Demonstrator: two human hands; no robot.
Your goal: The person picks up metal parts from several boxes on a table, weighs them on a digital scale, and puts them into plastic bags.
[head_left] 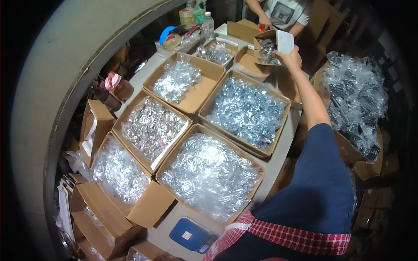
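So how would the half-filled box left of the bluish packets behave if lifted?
The half-filled box may hang left-heavy: its clear packets heap there, leaving bare cardboard rightward. They look glossy and loose, so could slide. The thin cardboard would probably flex if squeezed.

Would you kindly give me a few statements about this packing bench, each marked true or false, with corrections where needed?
1. The right hand grips a small carton. True.
2. The blue scale lies inside a box. False: the blue scale lies on the table.
3. The clear bottle stands upright. True.
4. The checked cloth at the waist is green. False: it is red and white.
5. The left hand is out of view. True.
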